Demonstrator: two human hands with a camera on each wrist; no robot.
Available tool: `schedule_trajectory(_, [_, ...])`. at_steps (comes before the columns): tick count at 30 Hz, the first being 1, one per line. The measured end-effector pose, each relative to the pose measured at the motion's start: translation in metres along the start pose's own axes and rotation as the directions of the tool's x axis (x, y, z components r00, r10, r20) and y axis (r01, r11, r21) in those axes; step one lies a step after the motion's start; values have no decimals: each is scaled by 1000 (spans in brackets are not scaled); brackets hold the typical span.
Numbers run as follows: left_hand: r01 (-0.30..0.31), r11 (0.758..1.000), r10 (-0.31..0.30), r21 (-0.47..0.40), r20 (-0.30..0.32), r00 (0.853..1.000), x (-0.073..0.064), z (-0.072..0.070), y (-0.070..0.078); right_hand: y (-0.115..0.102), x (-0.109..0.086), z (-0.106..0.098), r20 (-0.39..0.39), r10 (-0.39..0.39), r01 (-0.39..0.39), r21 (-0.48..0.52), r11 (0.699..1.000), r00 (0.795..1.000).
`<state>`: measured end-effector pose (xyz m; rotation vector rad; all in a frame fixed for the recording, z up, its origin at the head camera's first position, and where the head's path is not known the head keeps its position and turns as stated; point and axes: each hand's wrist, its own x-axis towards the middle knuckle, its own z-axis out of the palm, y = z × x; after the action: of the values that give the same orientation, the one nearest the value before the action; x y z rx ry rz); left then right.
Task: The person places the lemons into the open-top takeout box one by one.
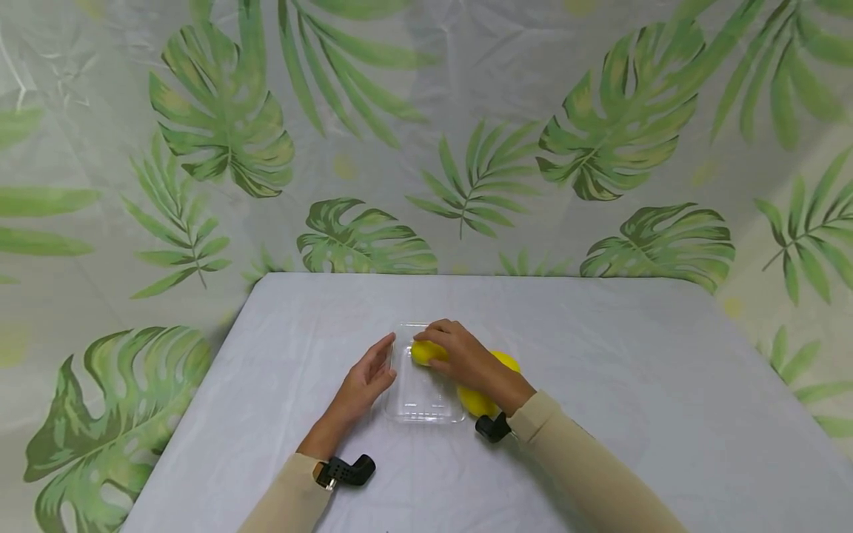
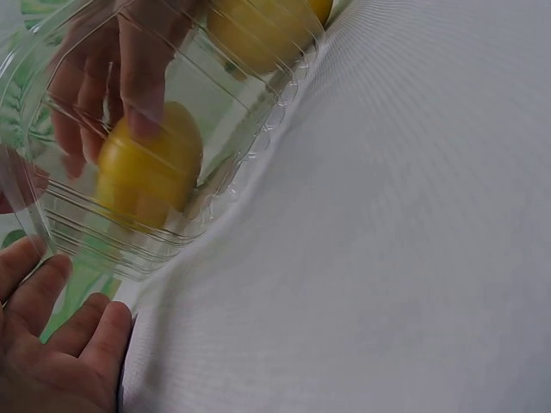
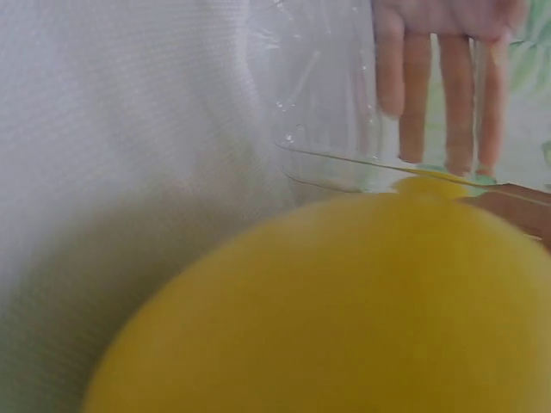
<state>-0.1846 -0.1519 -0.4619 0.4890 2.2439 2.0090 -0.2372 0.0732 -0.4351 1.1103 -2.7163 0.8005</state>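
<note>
Fruit [image 1: 424, 353], smooth, oval, in right grip [image 1: 460, 350]; left grip [image 1: 366, 376] wide beside ribbed plastic tray [image 1: 420, 392].

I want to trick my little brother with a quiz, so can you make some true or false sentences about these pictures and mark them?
1. The right hand holds a yellow fruit. True.
2. The clear container has solid blue sides. False: you can see right through it.
3. Other yellow fruits are on the white table, right of the container. True.
4. The left hand squeezes a fruit. False: it holds no fruit and is by the container's left side.
5. The backdrop has green leaves on it. True.
</note>
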Motion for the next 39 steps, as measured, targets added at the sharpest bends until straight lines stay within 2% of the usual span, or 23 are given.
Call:
schedule_trajectory(13, [32, 999, -33, 12, 2, 999, -3, -1, 4, 1, -4, -8, 4, 7, -7, 19, 1000, 1000])
schedule_trajectory(23, [15, 1000, -15, -6, -1, 1000, -1, -1, 3, -1, -8, -12, -3, 0, 0, 32, 999, 1000])
schedule_trajectory(31, [-2, 1000, 2, -14, -20, 1000, 6, -3, -25, -2, -13, -14, -6, -7, 7, 33, 999, 1000])
schedule_trajectory(39, [-18, 1000, 18, 5, -36, 999, 5, -1, -28, -2, -19, -14, 1, -4, 4, 31, 1000, 1000])
